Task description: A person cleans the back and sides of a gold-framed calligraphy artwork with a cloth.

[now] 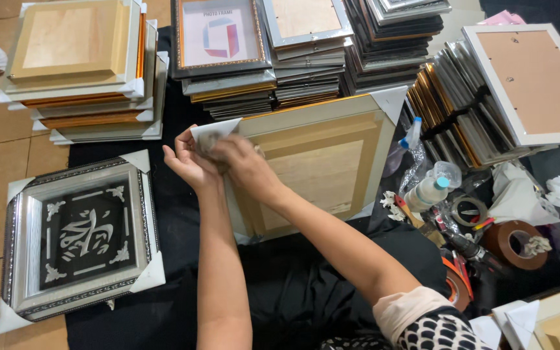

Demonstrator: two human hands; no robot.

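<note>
Both hands are up at the top left corner of a gold-edged frame (319,168) that lies face down on the black cloth (280,298) spread over the tiled floor, right in the middle of the pile. The left hand (189,162) has its fingers pinching a white cardboard corner protector (212,133) that sits on that corner, and the right hand (244,165) is curled over the same spot, fingers pressed together on the frame's edge, though I can't see exactly what they grip.

Off toward the left edge of the cloth there's a silver frame with black calligraphy art (85,240), all four corners already capped in white. Stacks of frames (306,58) line the far side. On the right sit a spray bottle (426,191), a brown tape roll (513,243) and some crumpled white paper (520,194).
</note>
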